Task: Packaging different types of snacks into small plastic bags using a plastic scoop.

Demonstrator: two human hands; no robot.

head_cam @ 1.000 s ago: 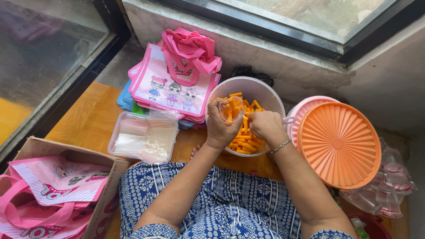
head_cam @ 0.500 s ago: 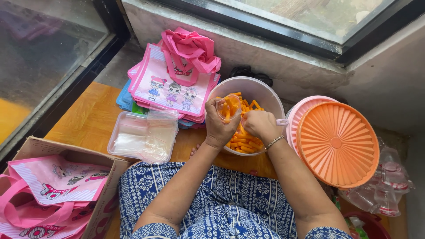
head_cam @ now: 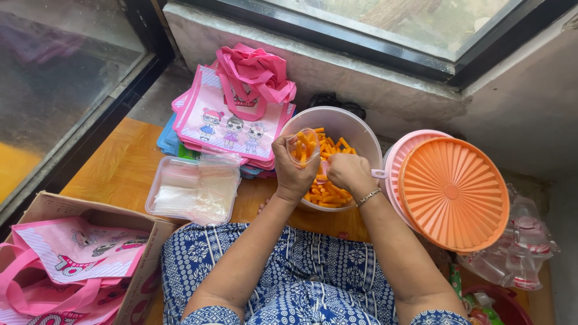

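Small clear bag point(head_cam: 303, 146) of orange snack sticks, pinched shut-fisted in left hand point(head_cam: 293, 173). Right hand point(head_cam: 344, 173) at three o'clock, curled in white bowl point(head_cam: 354, 128); contents of grip unclear

We find bare wooden floor point(head_cam: 120, 174) left of the plastic tray point(head_cam: 195, 189); pink bags point(head_cam: 232, 117) and orange lid point(head_cam: 451, 192) flank our bowl point(head_cam: 343, 123).

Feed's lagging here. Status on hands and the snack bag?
Left hand holds small clear bag, part filled, over bowl. Right hand in orange sticks, grip unclear. Nothing in the way.
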